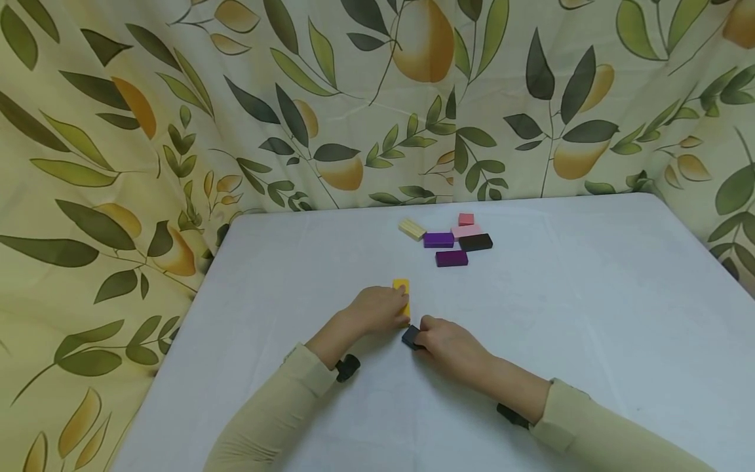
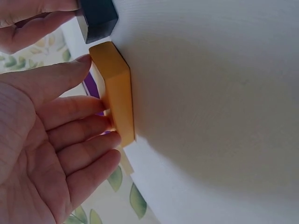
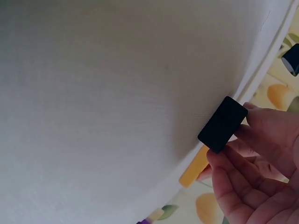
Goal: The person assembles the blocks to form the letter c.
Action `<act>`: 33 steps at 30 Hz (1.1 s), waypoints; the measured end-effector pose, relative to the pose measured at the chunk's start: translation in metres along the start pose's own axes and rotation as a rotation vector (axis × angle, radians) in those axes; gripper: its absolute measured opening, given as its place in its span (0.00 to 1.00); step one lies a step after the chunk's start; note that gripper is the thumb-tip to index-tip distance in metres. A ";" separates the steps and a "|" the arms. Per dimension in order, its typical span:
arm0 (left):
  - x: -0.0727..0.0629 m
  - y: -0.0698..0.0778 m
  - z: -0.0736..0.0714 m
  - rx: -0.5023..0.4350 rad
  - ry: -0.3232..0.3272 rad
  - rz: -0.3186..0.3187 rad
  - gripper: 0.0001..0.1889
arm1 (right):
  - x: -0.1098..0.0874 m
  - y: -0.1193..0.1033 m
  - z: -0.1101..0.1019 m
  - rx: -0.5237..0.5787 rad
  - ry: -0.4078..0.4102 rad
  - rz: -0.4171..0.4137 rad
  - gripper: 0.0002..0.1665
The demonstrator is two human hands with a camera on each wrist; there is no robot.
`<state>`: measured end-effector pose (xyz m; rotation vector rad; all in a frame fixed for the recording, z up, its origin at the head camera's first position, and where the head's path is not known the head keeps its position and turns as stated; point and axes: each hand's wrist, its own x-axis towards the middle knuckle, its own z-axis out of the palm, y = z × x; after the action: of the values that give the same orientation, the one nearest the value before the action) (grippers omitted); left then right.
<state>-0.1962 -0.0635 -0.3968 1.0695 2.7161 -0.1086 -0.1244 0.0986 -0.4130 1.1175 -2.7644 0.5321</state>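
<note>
left hand and right hand work close together over the near middle of the worktop, each with one block to itself. the left hand's fingers are nearly straight, their tips and the thumb resting against the yellow block from its left. the right hand pinches the dark block between thumb and fingers, coming from the right.

what the next move seems to turn on is how these two blocks lie end to end. the yellow block's long axis points away from the person, and the dark block sits just off its near end. the left wrist view shows a thin gap between them. seen from the head, the dark block is turned askew to the yellow one, with part of it covered by the right fingers; whether it rests on the worktop or is slightly lifted, i cannot tell. squaring it would fall to the right hand, while the left is better placed to steady the yellow block.

well beyond both hands lies a loose cluster, with two purple blocks and a dark brown block among it.
</note>
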 end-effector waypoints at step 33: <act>-0.003 -0.003 0.003 -0.001 0.040 0.035 0.15 | 0.005 0.000 0.004 0.061 -0.037 0.019 0.06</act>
<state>-0.1962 -0.0680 -0.3989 1.1300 2.7308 -0.0815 -0.1280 0.0937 -0.4149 1.1263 -2.8111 0.6072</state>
